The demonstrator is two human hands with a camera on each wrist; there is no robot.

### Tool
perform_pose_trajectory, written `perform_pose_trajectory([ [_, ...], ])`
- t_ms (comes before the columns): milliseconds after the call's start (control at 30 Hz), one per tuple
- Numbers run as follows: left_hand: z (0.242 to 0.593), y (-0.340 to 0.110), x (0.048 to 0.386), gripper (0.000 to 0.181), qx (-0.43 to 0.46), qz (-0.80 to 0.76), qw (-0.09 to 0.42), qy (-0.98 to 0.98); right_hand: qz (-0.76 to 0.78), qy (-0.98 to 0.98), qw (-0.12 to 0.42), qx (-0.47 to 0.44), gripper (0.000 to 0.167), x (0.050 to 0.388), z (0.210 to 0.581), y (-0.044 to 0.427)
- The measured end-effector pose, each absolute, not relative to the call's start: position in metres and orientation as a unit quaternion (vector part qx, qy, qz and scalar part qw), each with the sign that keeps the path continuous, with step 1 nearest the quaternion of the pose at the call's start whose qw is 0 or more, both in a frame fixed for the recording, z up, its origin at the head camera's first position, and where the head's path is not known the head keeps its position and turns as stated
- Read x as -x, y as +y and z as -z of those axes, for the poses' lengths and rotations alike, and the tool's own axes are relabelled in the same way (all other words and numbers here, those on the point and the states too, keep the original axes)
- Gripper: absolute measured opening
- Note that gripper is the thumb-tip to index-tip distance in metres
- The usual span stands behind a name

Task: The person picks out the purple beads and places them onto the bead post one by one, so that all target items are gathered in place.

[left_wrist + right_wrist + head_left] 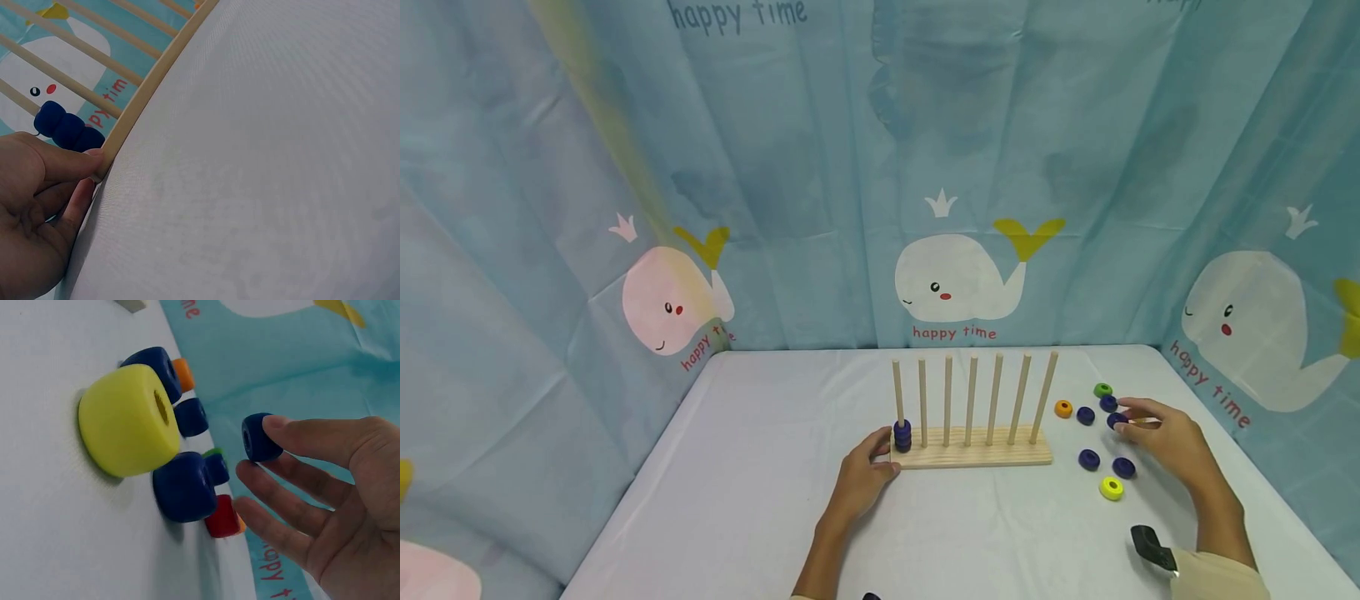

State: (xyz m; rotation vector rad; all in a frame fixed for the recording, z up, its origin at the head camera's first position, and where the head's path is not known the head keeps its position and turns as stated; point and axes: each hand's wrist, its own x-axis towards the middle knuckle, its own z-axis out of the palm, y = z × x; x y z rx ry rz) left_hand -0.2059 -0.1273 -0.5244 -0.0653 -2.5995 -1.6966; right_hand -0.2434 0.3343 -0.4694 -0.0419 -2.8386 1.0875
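A wooden base (pixel 977 455) with several upright pegs stands at the table's middle. Three blue beads (pixel 902 437) are stacked on its leftmost peg. My left hand (pixel 859 482) grips the base's left end, with the thumb on the front edge, as the left wrist view (pixel 44 200) also shows. Off to the right, my right hand (pixel 1172 437) pinches one blue bead (pixel 257 437) between thumb and fingers, lifted off the cloth in the right wrist view. The other fingers of that hand (pixel 331 500) are spread and loosely bent.
Loose beads lie right of the base: several blue (pixel 1089 459), one yellow (pixel 1112 488), one orange (pixel 1063 408) and one green (pixel 1102 389). A red bead (pixel 222 516) shows in the right wrist view. Behind the white table hangs a blue whale-print curtain (pixel 820 250).
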Motion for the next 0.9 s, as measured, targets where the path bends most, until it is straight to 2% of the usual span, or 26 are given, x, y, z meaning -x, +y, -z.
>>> perform_pose_trajectory([
  [300,0.524,-0.127,0.205,0.060,0.012,0.550,0.013,-0.835,-0.383,-0.920,0.082,0.000,0.054,0.242,0.458,0.322],
  [633,0.526,-0.127,0.207,0.060,0.015,0.548,0.018,-0.836,-0.388,-0.916,0.104,-0.022,0.056,0.238,0.440,0.310],
  [900,0.525,-0.127,0.208,0.060,0.015,0.541,0.021,-0.841,-0.380,-0.911,0.149,-0.056,0.052,0.233,0.426,0.299],
])
